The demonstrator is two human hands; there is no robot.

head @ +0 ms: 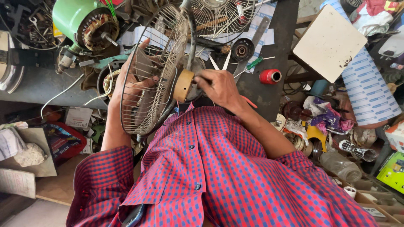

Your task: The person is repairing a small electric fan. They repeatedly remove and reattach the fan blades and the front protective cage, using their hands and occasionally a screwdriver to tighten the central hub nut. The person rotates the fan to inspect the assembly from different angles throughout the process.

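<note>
cluttered and dark, the table (269, 90) in the head view carries fan parts: a green motor housing (84, 23) with bare copper windings at the far left, a second wire guard (219, 14) at the top, a red tape roll (269, 76) to the right, and a green-handled screwdriver (253, 64) near it.

close to the chest of the red and blue checked shirt (219, 176), the person holds a round wire fan guard (153, 71) above the table edge. the left hand (130, 80) is behind the mesh, fingers spread flat against the wires as a support rather than closed round anything. the right hand (219, 86) is at the tan hub ring (184, 85) in the guard's centre, fingers pinched together there; what they pinch is hidden.

the guard stands nearly on edge, its face turned toward the person's right, so its central axis runs roughly left to right and its long span runs top to bottom in the picture.

as i judge it, the risk is the guard slipping or twisting, since the left hand only presses on it; thin wires could bend or nip a fingertip.
</note>
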